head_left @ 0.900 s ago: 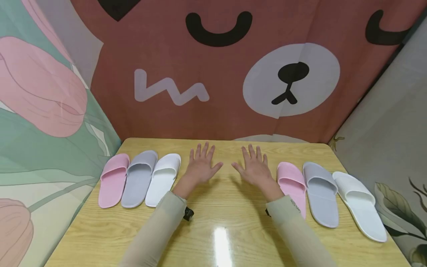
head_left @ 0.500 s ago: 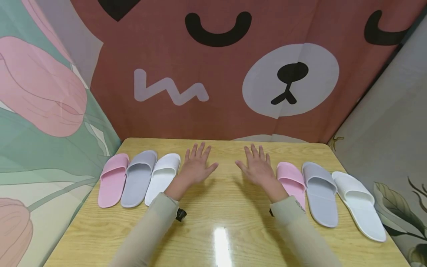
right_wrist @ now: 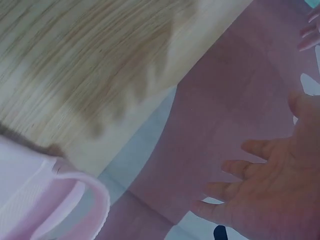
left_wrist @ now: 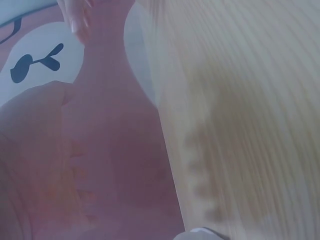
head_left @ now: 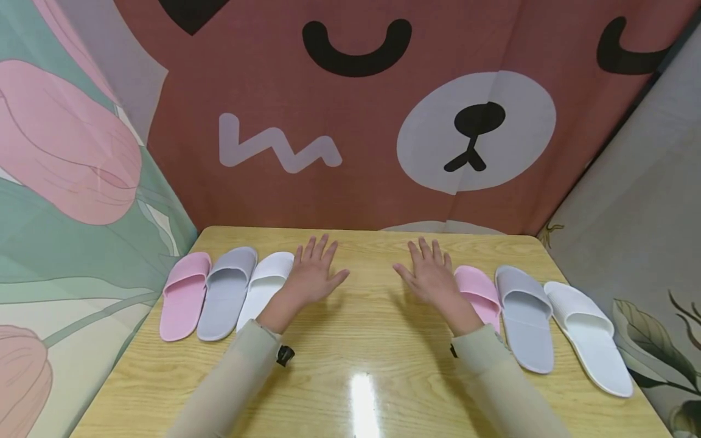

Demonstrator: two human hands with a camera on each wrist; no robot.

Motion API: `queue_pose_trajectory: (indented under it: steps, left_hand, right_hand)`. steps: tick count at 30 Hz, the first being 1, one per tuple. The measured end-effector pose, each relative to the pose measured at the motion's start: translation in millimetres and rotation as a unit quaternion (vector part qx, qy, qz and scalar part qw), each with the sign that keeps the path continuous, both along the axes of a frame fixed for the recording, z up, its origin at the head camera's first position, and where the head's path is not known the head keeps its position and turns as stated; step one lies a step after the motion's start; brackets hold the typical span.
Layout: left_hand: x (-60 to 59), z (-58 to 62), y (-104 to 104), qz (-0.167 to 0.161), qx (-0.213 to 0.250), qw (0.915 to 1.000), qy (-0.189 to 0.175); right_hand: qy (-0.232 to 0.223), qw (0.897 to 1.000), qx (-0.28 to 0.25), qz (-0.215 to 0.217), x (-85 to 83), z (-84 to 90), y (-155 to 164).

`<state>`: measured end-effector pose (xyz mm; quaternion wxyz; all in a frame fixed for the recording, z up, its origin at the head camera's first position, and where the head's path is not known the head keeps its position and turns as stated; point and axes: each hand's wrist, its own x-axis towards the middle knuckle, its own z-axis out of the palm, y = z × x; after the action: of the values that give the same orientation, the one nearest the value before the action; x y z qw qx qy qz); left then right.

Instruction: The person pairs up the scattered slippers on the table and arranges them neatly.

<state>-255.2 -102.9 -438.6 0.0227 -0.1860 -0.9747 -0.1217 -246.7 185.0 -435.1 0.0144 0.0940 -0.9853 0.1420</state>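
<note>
My left hand (head_left: 309, 277), fingers spread and holding nothing, hovers over the table beside the left white slipper (head_left: 265, 292) and overlaps its edge in the head view. A grey slipper (head_left: 226, 304) and a pink slipper (head_left: 183, 304) lie further left. On the other side my right hand (head_left: 432, 281) is spread too, with nothing in it, next to the right pink slipper (head_left: 478, 292). My right forearm partly hides that slipper. Beyond it are another grey slipper (head_left: 528, 328) and another white slipper (head_left: 597, 347). In the right wrist view the pink slipper (right_wrist: 30, 190) shows at lower left.
The wooden table (head_left: 361, 340) carries the slippers in two groups, left and right. A red-brown cloth with a bear print (head_left: 356, 188) hangs along its back edge. Printed cloths flank it: a floral one (head_left: 71, 243) on the left and a grey one (head_left: 630, 231) on the right.
Both hands have moved apart: the left one leftward over the white slipper's edge, the right one rightward toward the pink slipper. The slippers have stayed in place.
</note>
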Motion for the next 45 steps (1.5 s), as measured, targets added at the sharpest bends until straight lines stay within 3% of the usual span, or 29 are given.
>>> queue_pose_trajectory:
  steps: [31,45]
  left_hand:
    - [10.3,7.6,-60.7,0.042,0.013,0.9988,-0.023]
    - [12.7,3.7,-93.3,0.065,0.016,0.9976,-0.018]
  right_hand:
    - [-0.014,0.999,-0.015,-0.032,12.8,4.3,55.8]
    - [-0.019,0.998,-0.027,-0.05,19.0,3.9,82.4]
